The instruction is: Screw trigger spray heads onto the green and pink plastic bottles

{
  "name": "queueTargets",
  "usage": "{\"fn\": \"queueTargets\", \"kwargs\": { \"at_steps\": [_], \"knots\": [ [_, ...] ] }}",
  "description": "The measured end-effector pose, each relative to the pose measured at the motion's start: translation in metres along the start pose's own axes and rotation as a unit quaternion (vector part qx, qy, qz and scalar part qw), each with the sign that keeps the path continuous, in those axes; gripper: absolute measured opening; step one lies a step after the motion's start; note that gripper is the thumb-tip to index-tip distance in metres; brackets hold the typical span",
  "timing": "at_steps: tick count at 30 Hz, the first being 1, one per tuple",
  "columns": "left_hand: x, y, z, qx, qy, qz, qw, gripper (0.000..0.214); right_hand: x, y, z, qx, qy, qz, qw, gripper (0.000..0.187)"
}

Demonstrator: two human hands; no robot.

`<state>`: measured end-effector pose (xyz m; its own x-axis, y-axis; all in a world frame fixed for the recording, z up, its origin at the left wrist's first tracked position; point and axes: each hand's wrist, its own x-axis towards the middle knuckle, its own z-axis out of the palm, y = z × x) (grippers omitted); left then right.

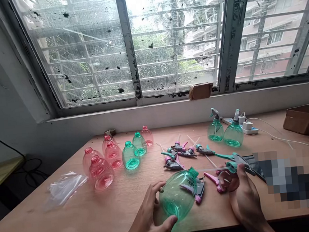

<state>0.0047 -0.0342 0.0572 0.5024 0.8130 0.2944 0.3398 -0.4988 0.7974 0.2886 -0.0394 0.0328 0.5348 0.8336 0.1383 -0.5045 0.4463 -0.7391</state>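
Note:
My left hand (149,217) grips a green transparent bottle (179,195), tilted with its open neck pointing up and right. My right hand (241,191) pinches a green and grey trigger sprayer head (232,159) whose thin dip tube (208,169) reaches toward the bottle's neck. Both hands are near the front edge of the wooden table (111,210).
Several pink bottles (101,171) and green bottles (132,156) without heads stand at the left. Loose sprayer heads (179,153) lie mid-table. Two finished green spray bottles (226,131) stand by a power strip (246,126). A plastic bag (64,187) lies left, a cardboard box (302,117) right.

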Motion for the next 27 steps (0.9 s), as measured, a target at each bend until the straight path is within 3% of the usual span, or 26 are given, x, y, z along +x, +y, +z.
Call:
{"fn": "queueTargets", "kwargs": {
  "at_steps": [8,12,15,18,21,27],
  "knots": [
    [0.001,-0.002,-0.002,-0.002,0.020,0.000,1.000,0.067,-0.006,-0.003,0.003,0.032,-0.026,-0.010,0.999,0.037],
    [-0.001,0.001,-0.003,0.003,0.008,0.020,1.000,0.069,-0.007,0.001,-0.001,0.021,-0.005,-0.027,0.999,0.024],
    [-0.003,-0.001,-0.004,0.011,-0.028,0.063,0.998,0.071,-0.008,0.008,-0.006,-0.015,-0.020,-0.010,1.000,0.031],
    [-0.002,-0.012,-0.003,0.006,-0.069,0.094,0.993,0.073,-0.009,0.015,-0.010,-0.091,-0.083,-0.005,0.992,0.038],
    [0.001,-0.025,-0.001,-0.019,-0.047,0.076,0.996,0.071,-0.012,0.020,-0.011,-0.168,-0.145,-0.024,0.975,0.039],
    [0.003,-0.047,0.007,-0.102,-0.044,0.051,0.993,0.073,-0.013,0.024,-0.009,-0.202,-0.153,-0.021,0.967,0.050]
  ]
}}
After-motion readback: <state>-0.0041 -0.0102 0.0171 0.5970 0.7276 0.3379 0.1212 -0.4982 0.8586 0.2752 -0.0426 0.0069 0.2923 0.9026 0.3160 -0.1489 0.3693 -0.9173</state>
